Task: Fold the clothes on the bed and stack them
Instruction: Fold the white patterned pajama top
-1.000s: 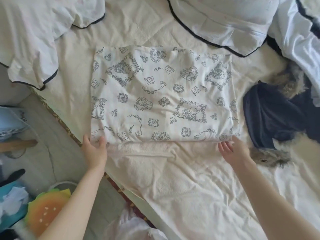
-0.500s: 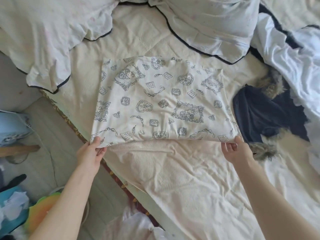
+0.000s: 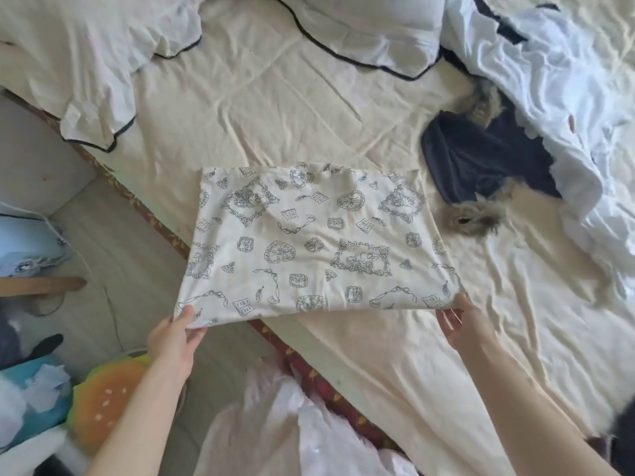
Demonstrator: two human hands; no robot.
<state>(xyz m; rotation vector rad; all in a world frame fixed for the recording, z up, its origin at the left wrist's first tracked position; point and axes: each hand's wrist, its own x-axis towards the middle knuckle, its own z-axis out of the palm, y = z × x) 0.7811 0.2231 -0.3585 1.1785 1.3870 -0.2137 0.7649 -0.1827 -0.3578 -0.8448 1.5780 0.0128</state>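
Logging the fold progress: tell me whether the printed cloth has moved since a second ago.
Yes. The printed cloth has been pulled toward the person: its near edge, earlier on the bed, now overhangs the bed's edge, held by the left hand and right hand.

Matt printed cotton-like cloth (image 3: 319,242); wrinkled cream bedsheet (image 3: 275,108)

Cream-sheeted bed (image 3: 275,108) – printed cloth (image 3: 309,242), fur-trimmed navy garment (image 3: 481,159), black-piped pillows (image 3: 364,25), white duvet (image 3: 563,97)
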